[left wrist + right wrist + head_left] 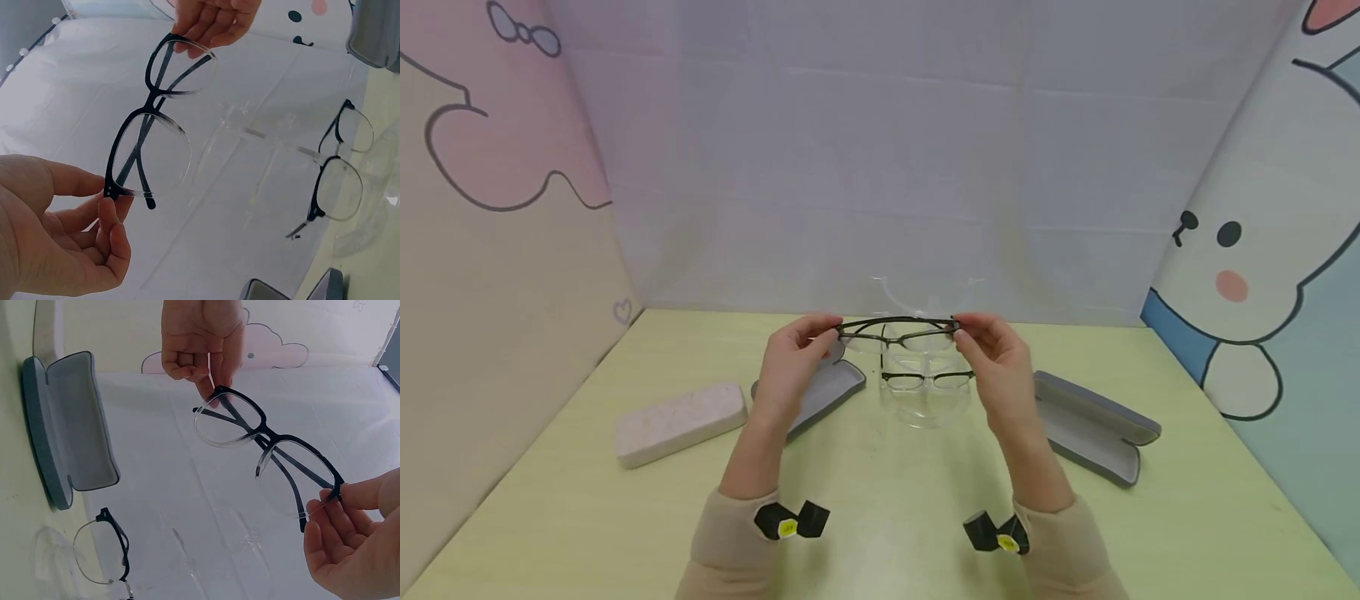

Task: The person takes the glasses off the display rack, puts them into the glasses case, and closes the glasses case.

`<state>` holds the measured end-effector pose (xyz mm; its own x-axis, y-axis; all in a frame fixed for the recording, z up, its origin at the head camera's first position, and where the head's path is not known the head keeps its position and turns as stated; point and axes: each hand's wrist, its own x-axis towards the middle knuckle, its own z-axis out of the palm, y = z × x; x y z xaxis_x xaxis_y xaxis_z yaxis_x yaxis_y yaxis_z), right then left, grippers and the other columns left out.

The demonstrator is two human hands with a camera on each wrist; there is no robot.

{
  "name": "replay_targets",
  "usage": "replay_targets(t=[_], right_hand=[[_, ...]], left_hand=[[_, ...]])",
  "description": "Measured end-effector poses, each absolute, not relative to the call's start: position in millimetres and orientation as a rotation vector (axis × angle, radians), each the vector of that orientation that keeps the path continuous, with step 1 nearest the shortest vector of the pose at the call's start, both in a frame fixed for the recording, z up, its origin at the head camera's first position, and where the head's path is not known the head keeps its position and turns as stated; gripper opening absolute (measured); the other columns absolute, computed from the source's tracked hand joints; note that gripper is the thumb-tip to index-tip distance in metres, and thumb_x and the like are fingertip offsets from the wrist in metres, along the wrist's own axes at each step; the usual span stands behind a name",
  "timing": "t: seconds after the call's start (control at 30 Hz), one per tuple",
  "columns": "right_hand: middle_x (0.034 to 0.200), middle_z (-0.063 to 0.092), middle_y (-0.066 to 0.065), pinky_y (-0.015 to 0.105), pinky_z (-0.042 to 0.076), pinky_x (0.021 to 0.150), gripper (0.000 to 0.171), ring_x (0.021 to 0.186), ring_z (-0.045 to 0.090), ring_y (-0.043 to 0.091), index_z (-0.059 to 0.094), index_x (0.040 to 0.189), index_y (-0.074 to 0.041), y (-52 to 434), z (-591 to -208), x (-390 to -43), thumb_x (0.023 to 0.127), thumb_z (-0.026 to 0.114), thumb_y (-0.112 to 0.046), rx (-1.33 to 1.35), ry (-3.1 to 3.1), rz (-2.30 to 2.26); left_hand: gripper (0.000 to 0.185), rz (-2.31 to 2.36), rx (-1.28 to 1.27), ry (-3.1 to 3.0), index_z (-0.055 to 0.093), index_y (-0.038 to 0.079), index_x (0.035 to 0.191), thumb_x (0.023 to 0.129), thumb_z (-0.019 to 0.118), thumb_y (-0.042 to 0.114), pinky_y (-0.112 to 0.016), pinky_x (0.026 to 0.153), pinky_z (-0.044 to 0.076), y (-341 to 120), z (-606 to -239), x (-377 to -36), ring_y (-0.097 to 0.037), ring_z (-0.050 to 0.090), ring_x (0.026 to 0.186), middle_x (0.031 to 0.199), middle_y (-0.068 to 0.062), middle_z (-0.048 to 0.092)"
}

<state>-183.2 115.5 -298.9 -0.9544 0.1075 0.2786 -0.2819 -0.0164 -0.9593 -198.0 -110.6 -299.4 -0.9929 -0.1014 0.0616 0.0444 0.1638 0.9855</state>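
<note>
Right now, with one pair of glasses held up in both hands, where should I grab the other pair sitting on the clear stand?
Pinch the second glasses at the outer corners of the frame, coming from both sides, probably as the left hand and right hand hold theirs. The clear stand supports the bridge, leaving the ends free.

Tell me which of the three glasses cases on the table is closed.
The pale pink case at far left, beyond the left hand. It lies shut, while both grey cases lie open with their linings showing.
</note>
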Motion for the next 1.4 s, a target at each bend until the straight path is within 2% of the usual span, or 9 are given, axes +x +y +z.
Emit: replay_targets(t=[0.33,0.6,0.83,1.2,1.4], right_hand=[[0.096,0.062,0.011,0.017,0.047,0.076,0.020,0.087,0.061,0.015,0.060,0.107,-0.002,101,-325,-190,0.088,0.057,-0.005,0.334,-2.124,1.816],[0.092,0.066,0.004,0.030,0.050,0.072,0.016,0.085,0.063,0.015,0.062,0.104,-0.007,87,-339,-192,0.088,0.059,-0.011,0.417,-2.272,1.571],[0.091,0.067,0.003,0.030,0.049,0.069,0.016,0.080,0.063,0.016,0.063,0.102,-0.007,77,-347,-197,0.087,0.060,-0.011,0.469,-2.328,1.466],[0.089,0.064,0.002,0.028,0.049,0.071,0.015,0.080,0.060,0.013,0.062,0.103,-0.008,67,-352,-209,0.090,0.057,-0.013,0.506,-2.543,1.386],[0.087,0.064,0.000,0.028,0.047,0.066,0.015,0.075,0.058,0.013,0.063,0.102,-0.008,59,-351,-218,0.090,0.057,-0.013,0.541,-2.648,1.192]], left_hand=[[0.024,-1.663,0.089,-2.510,0.065,0.014,0.110,0.088,0.057,0.019,-0.025,0.067,0.043,-128,-322,-194,-0.017,0.056,0.082,0.103,-0.004,0.065],[0.031,-1.559,0.092,-2.589,0.061,0.008,0.115,0.086,0.061,0.018,-0.026,0.072,0.042,-144,-341,-188,-0.019,0.057,0.089,0.107,-0.010,0.063],[0.030,-1.387,0.107,-2.658,0.062,0.009,0.112,0.084,0.064,0.019,-0.033,0.075,0.046,-156,-352,-181,-0.023,0.061,0.092,0.105,-0.009,0.066],[0.021,-1.206,0.062,-2.678,0.069,0.010,0.100,0.079,0.067,0.014,-0.031,0.070,0.046,-173,-371,-180,-0.019,0.064,0.080,0.089,-0.006,0.070],[0.022,-1.204,0.123,-2.689,0.069,0.008,0.101,0.079,0.067,0.011,-0.025,0.057,0.043,-179,-371,-182,-0.018,0.060,0.075,0.092,-0.009,0.069]])
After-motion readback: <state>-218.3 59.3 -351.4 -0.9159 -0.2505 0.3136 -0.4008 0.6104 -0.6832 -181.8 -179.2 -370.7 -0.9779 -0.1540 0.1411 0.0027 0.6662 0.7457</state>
